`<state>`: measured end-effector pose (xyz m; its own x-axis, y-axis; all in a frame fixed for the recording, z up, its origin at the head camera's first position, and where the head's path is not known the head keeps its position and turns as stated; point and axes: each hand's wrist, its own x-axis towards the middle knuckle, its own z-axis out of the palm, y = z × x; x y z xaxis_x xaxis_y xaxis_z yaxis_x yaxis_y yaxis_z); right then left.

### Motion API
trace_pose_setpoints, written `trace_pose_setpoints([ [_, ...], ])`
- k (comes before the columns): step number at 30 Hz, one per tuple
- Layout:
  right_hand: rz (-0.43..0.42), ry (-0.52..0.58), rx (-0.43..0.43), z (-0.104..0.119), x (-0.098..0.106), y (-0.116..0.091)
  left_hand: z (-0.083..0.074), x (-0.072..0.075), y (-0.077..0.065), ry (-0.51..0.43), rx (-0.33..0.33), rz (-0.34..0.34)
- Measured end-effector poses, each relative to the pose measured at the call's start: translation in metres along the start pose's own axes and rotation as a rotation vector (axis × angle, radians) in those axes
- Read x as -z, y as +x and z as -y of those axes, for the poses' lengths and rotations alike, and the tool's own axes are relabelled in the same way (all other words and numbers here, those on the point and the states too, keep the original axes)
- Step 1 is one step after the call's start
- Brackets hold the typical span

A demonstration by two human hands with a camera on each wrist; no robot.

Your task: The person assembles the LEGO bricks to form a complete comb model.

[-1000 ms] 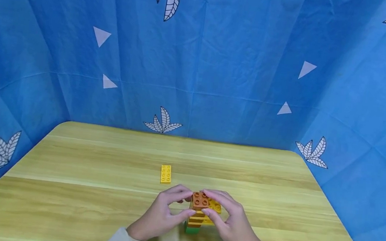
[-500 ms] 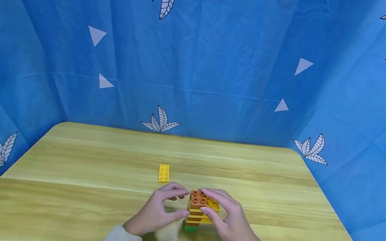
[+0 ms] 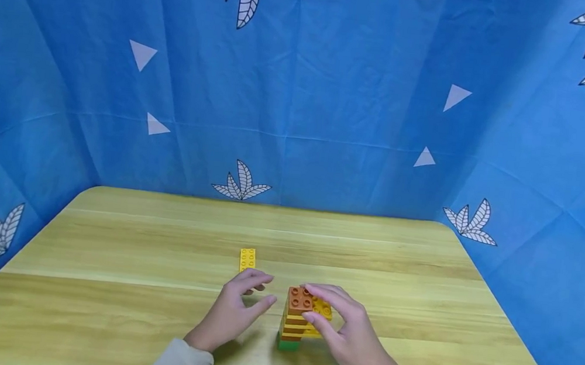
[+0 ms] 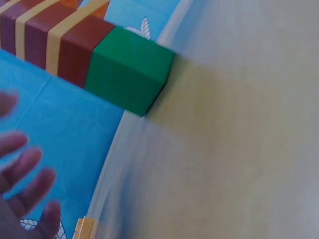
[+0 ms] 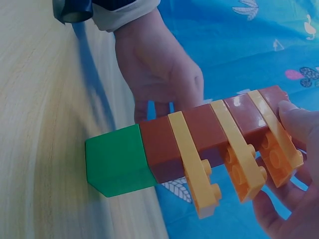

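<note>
A tower of stacked toy building bricks [image 3: 300, 302] stands on the table, with a green block [image 5: 119, 162] at its foot. Above that, brown bricks [image 5: 199, 132] alternate with thin yellow plates [image 5: 197, 164] that jut out to one side. My right hand [image 3: 344, 325] holds the tower's top from the right, its thumb on the uppermost brown brick in the right wrist view. To the left, my left hand [image 3: 233, 306] is apart from the tower, fingers loosely bent around nothing. Its spread fingers [image 4: 32, 186] show in the left wrist view.
A loose yellow eight-stud plate [image 3: 247, 258] lies on the wooden table [image 3: 149, 245] just beyond my left hand, which partly covers it. Blue patterned cloth [image 3: 333, 92] surrounds the table at the back and sides.
My left hand has let go of the tower's top and moved away to the left, now overlapping the loose yellow plate. My right hand and the tower have stayed in place.
</note>
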<state>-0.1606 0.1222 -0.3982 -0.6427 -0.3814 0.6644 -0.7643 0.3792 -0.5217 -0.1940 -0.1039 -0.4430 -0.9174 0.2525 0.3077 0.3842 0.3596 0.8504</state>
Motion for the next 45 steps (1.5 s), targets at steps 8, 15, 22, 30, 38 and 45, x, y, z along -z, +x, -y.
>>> trace_pose_setpoints([
  [8, 0.004, 0.001, 0.007, 0.0, -0.001, 0.0, 0.008, 0.007, 0.005, 0.134, 0.091, -0.203],
  [15, 0.005, -0.001, 0.002, 0.002, -0.001, 0.0, 0.015, 0.013, 0.013, 0.226, 0.129, -0.214],
  [22, 0.014, 0.0, -0.021, 0.006, 0.001, -0.001, 0.025, 0.017, 0.025, 0.311, 0.214, -0.188],
  [30, 0.018, -0.001, -0.026, 0.006, 0.001, -0.002, 0.034, 0.012, 0.033, 0.444, 0.244, -0.161],
  [38, 0.016, 0.004, -0.028, 0.006, 0.002, -0.001, 0.035, 0.007, 0.037, 0.546, 0.246, -0.138],
  [45, 0.02, -0.002, -0.039, 0.007, 0.003, -0.001, 0.037, 0.007, 0.037, 0.59, 0.217, -0.128],
])
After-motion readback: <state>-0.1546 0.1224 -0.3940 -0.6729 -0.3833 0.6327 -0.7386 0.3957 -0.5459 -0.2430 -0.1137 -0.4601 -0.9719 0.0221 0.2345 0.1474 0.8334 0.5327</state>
